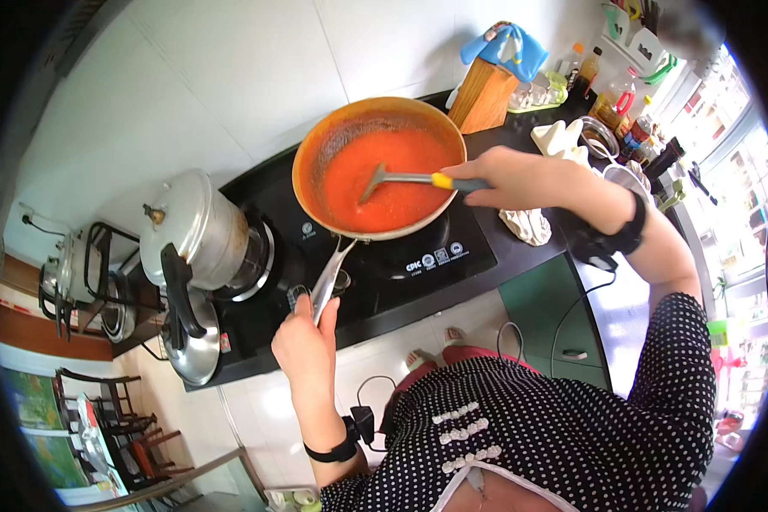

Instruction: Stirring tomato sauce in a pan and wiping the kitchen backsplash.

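My left hand (pixel 308 339) grips the metal handle (pixel 333 275) of a frying pan (pixel 304 160) that stands on the black glass cooktop (pixel 390 269). Orange-red sauce (pixel 384 153) covers the pan's bottom, with residue up its inner wall. In my right hand (pixel 518 179) is a spatula (pixel 416 178) with a grey and yellow handle. Its head dips into the sauce near the middle of the pan; the submerged edge is hidden.
Left of the pan, a pressure cooker (pixel 195 233) sits on the other burner, its black handle jutting forward. A metal lid (pixel 195 349) lies near the counter's front edge. Behind stands a wooden knife block (pixel 484 96); a crumpled cloth (pixel 526 226) and several bottles (pixel 614 102) are at right.
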A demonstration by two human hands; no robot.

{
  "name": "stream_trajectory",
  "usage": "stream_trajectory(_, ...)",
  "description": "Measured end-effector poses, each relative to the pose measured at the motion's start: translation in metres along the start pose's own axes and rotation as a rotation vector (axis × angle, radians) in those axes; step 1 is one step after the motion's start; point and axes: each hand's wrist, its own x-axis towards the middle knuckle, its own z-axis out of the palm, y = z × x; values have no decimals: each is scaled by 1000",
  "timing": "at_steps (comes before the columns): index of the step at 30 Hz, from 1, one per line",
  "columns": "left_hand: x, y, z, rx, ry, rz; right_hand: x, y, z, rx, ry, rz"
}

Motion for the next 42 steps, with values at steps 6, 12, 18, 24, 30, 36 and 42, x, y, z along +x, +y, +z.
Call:
stream_trajectory(6,6,1,-2,-29,-37,-35,60,30,20,-176,119,46)
stream_trajectory(12,0,-2,-7,-28,-4,-21,9,29,-24,-264,62,43)
stream_trajectory(18,0,-5,-3,-1,19,-2,-25,-30,-39,-137,-205,184)
stream_trajectory(24,-3,-4,-6,16,0,27,42,2,11,-110,-12,-54)
stream_trajectory(30,5,-1,-7,-20,4,36,47,29,0,-304,174,104)
stream_trajectory(36,1,-3,-5,-27,-33,-53,-14,-10,-30,-222,12,107)
stream_trajectory(42,1,-3,-3,19,13,32,2,-22,-1,-107,-5,-24)
